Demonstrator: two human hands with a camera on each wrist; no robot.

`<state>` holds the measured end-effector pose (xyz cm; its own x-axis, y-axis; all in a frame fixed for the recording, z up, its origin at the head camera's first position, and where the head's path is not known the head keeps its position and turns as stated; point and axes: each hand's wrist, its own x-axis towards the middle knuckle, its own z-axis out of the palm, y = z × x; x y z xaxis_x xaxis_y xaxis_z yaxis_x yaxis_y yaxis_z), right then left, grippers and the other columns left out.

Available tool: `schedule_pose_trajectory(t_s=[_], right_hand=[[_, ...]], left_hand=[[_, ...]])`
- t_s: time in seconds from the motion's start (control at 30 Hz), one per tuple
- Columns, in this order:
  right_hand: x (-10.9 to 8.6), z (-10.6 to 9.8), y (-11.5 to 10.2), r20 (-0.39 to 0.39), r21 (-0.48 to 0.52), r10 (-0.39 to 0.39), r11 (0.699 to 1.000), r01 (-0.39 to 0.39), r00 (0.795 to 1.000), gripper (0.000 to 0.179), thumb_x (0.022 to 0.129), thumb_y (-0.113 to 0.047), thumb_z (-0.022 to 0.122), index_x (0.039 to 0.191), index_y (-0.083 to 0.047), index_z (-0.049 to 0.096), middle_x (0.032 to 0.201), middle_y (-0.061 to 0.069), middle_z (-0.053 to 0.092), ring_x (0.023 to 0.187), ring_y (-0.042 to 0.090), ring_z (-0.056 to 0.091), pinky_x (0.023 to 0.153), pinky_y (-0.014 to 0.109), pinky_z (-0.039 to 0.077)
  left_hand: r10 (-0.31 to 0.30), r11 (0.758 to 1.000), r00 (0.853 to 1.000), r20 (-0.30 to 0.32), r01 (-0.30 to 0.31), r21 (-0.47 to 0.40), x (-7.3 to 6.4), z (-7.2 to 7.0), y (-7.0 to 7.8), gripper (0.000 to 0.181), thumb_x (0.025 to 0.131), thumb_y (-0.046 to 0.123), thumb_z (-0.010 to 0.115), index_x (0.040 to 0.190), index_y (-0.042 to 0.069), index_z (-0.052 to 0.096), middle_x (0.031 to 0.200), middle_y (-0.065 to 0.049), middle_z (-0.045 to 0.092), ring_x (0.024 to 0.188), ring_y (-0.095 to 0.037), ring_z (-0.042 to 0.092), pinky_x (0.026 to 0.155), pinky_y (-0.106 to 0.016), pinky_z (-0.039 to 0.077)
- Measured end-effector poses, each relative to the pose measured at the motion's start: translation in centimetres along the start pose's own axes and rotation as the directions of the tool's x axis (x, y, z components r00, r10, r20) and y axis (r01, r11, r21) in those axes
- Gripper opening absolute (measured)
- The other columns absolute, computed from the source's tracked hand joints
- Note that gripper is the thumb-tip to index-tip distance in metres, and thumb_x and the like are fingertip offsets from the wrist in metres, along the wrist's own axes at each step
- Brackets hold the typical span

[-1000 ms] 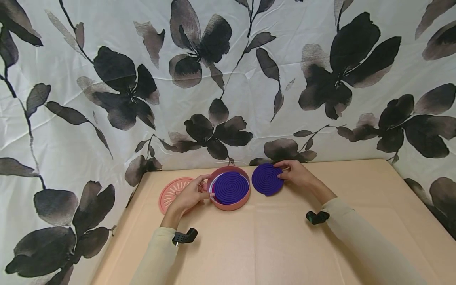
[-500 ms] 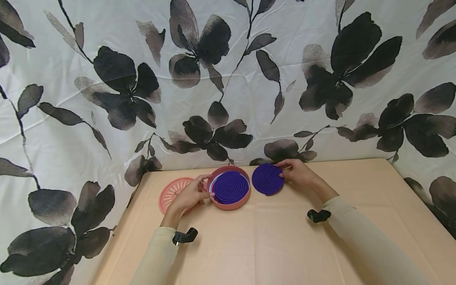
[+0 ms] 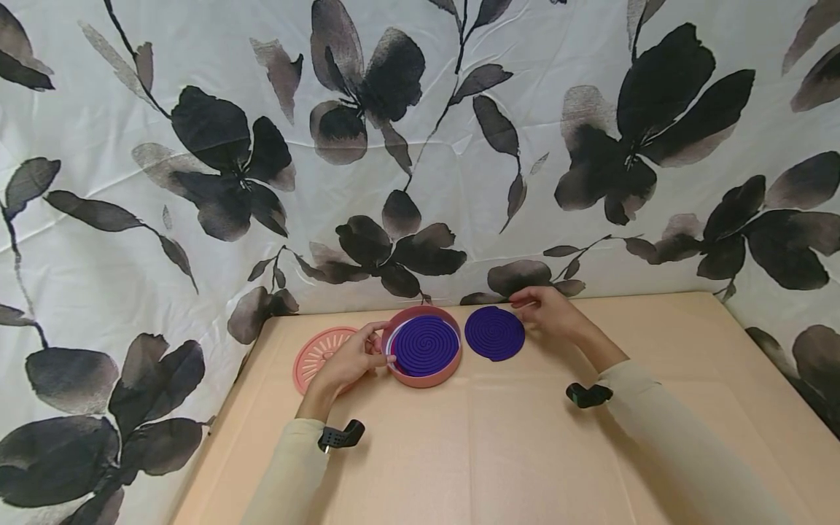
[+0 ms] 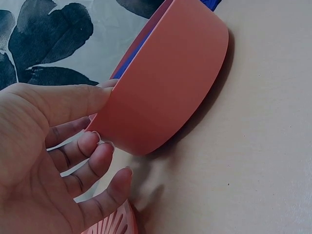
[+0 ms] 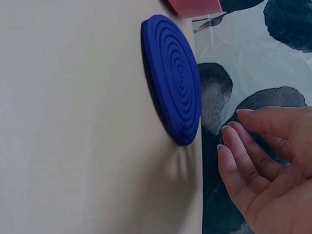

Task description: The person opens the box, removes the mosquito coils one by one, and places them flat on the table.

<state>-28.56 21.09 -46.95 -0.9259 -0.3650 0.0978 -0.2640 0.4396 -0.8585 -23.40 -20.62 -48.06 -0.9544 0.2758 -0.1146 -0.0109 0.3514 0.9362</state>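
A round terracotta-pink container (image 4: 165, 78) stands near the table's back edge, with a dark blue spiral coaster (image 3: 425, 345) lying inside it. My left hand (image 3: 354, 359) grips the container's left wall, thumb and fingers on either side of the rim. To the right of the container a second blue spiral coaster (image 3: 495, 333) lies flat on the table. Just off that coaster's right edge is my right hand (image 5: 268, 161), fingers loosely bent, holding nothing. A gap shows between its fingertips and the coaster in the right wrist view.
A pink slotted lid (image 3: 321, 355) lies left of the container, partly covered by my left hand and wrist. Behind the table (image 3: 525, 452) hangs a white cloth (image 3: 499, 211) with dark flowers, close to the back edge.
My right hand has let go of the second blue coaster and moved slightly away to the right. That coaster now lies flat. My left hand and the container have stayed put.
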Motion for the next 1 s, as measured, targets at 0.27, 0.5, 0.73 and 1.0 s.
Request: schedule_pose_trajectory(t_s=[0.27,0.5,0.73,1.0], right_hand=[[-0.2,1.2,-1.9,0.002,0.026,0.001,1.0,-0.001,1.0,0.036,0.094,0.008,0.061,0.128,0.018,0.056,0.121,0.035,0.063,0.104,0.038,0.067,0.082,0.026,0.056],[0.0,2.3,-3.2,0.0,0.009,0.001,1.0,-0.001,1.0,0.033,0.094,0.005,0.065,0.126,0.013,0.061,0.117,0.031,0.066,0.099,0.03,0.068,0.081,0.022,0.055],[-0.5,4.0,-4.6,0.006,0.011,-0.001,1.0,0.001,1.0,0.033,0.094,0.004,0.065,0.126,0.01,0.063,0.118,0.03,0.066,0.103,0.034,0.068,0.084,0.025,0.056],[-0.5,5.9,-5.9,0.022,0.01,-0.039,0.999,0.039,0.999,0.034,0.093,0.006,0.065,0.126,0.013,0.061,0.117,0.03,0.067,0.104,0.036,0.068,0.089,0.039,0.057]], left_hand=[[-0.015,1.0,1.0,0.021,0.015,0.013,-0.3,-0.2,0.0,0.074,0.087,0.0,0.077,0.151,0.007,0.043,0.101,-0.018,0.047,0.075,-0.021,0.049,0.062,-0.035,0.05],[-0.023,0.999,1.0,0.021,0.022,0.025,-0.6,-0.3,0.2,0.073,0.087,0.0,0.077,0.151,0.008,0.043,0.101,-0.017,0.046,0.076,-0.021,0.049,0.064,-0.037,0.051],[-0.001,1.0,0.999,0.042,0.001,0.017,-1.3,-0.7,0.1,0.071,0.086,0.004,0.079,0.149,0.013,0.046,0.1,-0.014,0.047,0.076,-0.021,0.05,0.064,-0.037,0.051],[0.009,1.0,0.998,0.059,-0.01,0.013,-1.7,-1.0,0.1,0.072,0.086,0.003,0.079,0.15,0.012,0.046,0.1,-0.013,0.046,0.076,-0.021,0.051,0.062,-0.034,0.05]])
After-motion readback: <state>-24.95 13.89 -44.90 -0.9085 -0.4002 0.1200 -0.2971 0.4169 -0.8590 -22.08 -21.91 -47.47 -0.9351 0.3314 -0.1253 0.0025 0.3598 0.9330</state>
